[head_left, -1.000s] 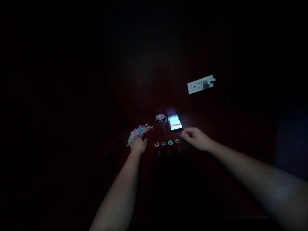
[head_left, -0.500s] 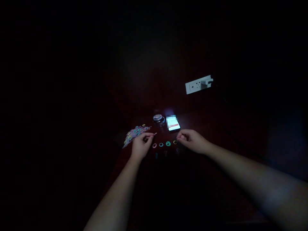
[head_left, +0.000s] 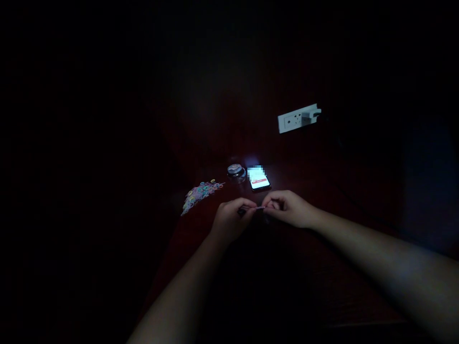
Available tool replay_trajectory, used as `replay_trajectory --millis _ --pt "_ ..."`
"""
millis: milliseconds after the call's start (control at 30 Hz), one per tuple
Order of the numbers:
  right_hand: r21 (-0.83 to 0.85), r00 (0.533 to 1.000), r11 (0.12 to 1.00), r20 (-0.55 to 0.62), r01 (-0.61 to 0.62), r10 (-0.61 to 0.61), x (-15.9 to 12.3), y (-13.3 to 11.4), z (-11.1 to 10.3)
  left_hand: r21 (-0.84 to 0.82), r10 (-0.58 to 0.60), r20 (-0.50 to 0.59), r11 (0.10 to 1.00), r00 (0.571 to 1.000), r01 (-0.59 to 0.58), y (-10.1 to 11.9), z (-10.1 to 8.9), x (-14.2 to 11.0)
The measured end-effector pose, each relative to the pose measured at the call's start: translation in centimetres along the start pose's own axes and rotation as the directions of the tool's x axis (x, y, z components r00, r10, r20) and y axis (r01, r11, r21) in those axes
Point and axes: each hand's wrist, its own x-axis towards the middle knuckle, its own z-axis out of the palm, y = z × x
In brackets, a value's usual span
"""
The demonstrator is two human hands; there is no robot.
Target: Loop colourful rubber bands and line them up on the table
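Observation:
My left hand [head_left: 232,220] is closed, its thumb and fingertips pinching a small pale-pink hair tie [head_left: 260,208]. Facing it, my right hand [head_left: 291,209] is closed too, with its fingertips on the other end of the same hair tie. The band spans the short gap between the two hands, above the dark reddish table. A heap of small coloured hair ties [head_left: 201,193] lies to the left, beyond my left hand. The row of rings on the table is hidden by my left hand.
A lidded clear jar [head_left: 235,173] stands behind the hands, beside a phone [head_left: 259,181] with a lit screen. Farther back on the right is a white socket panel [head_left: 296,119] with a plug [head_left: 311,115] and cable. The surroundings are very dark.
My left hand has moved right, carrying the small hair tie from beside the heap to my right hand. It now covers the row of coloured rings. My right hand has barely moved.

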Motion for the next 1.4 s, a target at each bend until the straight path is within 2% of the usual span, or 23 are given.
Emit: replay_trajectory --millis 167,467,667,767,867,1067,1133,1200,1267,1400 --pt "-0.047 0.999 0.999 -0.035 0.002 -0.004 0.1 0.5 -0.1 -0.068 -0.004 -0.001 0.998 1.000 0.004 0.4 0.2 0.0" --pt "-0.064 0.998 0.998 -0.069 0.010 -0.014 0.1 1.5 -0.2 -0.119 -0.032 0.015 0.992 0.999 0.034 -0.7 0.7 0.1" --pt "-0.059 0.999 0.998 0.035 0.020 -0.018 0.1 1.3 -0.2 -0.125 -0.061 0.035 0.990 0.998 0.065 -0.8 0.7 0.1" --pt "-0.069 0.999 0.998 0.041 0.011 -0.008 0.0 1.3 -0.3 -0.124 -0.063 0.040 0.990 0.997 0.068 -0.9 0.7 0.1" --pt "-0.089 1.000 0.996 0.004 0.011 -0.010 0.0 1.1 -0.4 -0.119 -0.061 0.044 0.991 0.997 0.066 -1.0 0.7 0.1" --pt "-0.095 0.989 0.995 -0.148 0.009 -0.023 0.2 0.7 -0.9 -0.114 -0.038 0.084 0.992 0.996 0.047 -0.9 0.7 0.1" --pt "-0.096 0.987 0.995 -0.159 -0.002 -0.013 0.2 0.7 -1.0 -0.108 -0.019 0.093 0.994 0.996 0.029 -0.8 0.6 0.1" --pt "-0.104 0.995 0.994 -0.099 -0.017 0.006 0.1 0.7 -1.0 -0.105 -0.018 0.092 0.994 0.996 0.028 -0.8 0.6 0.1" --pt "-0.127 1.000 0.992 0.029 0.006 -0.002 -0.1 0.6 -0.9 -0.099 -0.033 0.086 0.994 0.996 0.041 -0.9 0.6 0.1" --pt "-0.215 0.949 0.969 0.311 0.123 -0.051 -1.0 -0.2 -0.8 -0.085 -0.047 0.064 0.995 0.997 0.053 -1.3 0.7 0.2"
